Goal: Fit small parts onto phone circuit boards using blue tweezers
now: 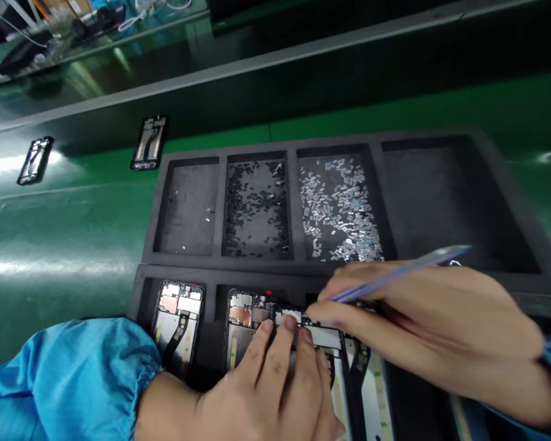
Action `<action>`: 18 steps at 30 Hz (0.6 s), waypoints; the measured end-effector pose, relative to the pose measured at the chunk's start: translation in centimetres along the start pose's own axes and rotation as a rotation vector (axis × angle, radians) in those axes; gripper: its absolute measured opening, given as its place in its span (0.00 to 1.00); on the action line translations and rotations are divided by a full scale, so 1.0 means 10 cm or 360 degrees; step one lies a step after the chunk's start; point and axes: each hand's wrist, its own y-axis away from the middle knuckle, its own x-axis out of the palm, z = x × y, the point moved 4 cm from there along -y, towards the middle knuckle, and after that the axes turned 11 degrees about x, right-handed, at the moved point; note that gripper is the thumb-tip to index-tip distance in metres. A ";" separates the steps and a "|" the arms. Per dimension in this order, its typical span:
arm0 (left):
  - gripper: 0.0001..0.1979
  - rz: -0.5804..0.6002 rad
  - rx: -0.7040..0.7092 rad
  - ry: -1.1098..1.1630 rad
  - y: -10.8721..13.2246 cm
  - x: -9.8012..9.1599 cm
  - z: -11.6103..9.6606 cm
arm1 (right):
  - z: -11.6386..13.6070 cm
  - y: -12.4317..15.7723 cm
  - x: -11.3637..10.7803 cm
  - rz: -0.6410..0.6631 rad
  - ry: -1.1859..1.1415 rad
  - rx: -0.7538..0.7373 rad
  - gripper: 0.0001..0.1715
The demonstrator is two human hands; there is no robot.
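Note:
My left hand lies with fingers stretched out over an opened phone body, fingertips pressing near its top end. Pinched between the thumb and fingers of my right hand is a slim bluish-purple tool, held like a pen. Its working tip is hidden by my fingers, close to the upper edge of that phone body. Partly under my left hand is another phone body with a copper-coloured patch. A further phone body sits in the left slot of the dark lower tray.
Behind stands a dark compartment tray. One compartment holds small black pieces, another small silvery pieces. Two phone frames lie on the green bench, one nearer the tray, one farther left. A raised ledge runs behind.

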 end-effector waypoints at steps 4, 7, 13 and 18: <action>0.19 -0.0004 0.0011 0.0019 0.00 0.00 0.00 | 0.06 -0.02 0.12 -0.0111 -0.0003 -0.0078 0.28; 0.20 0.0030 0.0035 0.0030 0.01 0.01 0.00 | 0.12 -0.03 0.16 -0.0071 0.0017 -0.0186 0.28; 0.19 0.0051 0.0015 0.0011 0.00 0.01 0.01 | 0.13 -0.03 0.16 -0.0057 -0.0014 -0.0254 0.25; 0.18 0.0050 -0.0036 0.0026 -0.01 0.00 0.01 | 0.14 -0.02 0.17 -0.0053 -0.0041 -0.0258 0.22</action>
